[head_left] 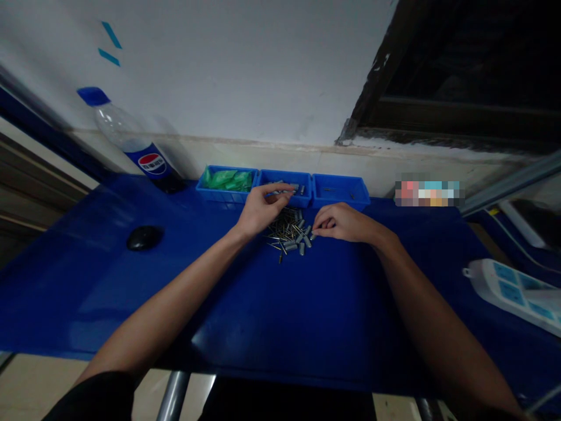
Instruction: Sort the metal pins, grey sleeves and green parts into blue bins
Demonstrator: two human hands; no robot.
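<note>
Blue tabletop (263,316) against a white wall (245,70), light dim. Landmark: middle blue bin (303,200). Left blue bin (219,196), containing a green plastic bag (230,180), and right blue bin (342,203), with a few small metal parts, adjoin it; the row presumably keeps contents separate. Thin metal pins (286,224) and grey cylinders (290,247) lie heaped just in front of the middle blue bin, likely for short reach by both hands. Pepsi bottle (152,159) stands well to its left. Left hand (262,206): partly open, palm down, fingers loosely extended over its near rim. Right hand (339,222): fingers curled, tips drawn together beside a grey cylinder, front-right of it. Too dim and small to tell whether either hand grips a part.
</note>
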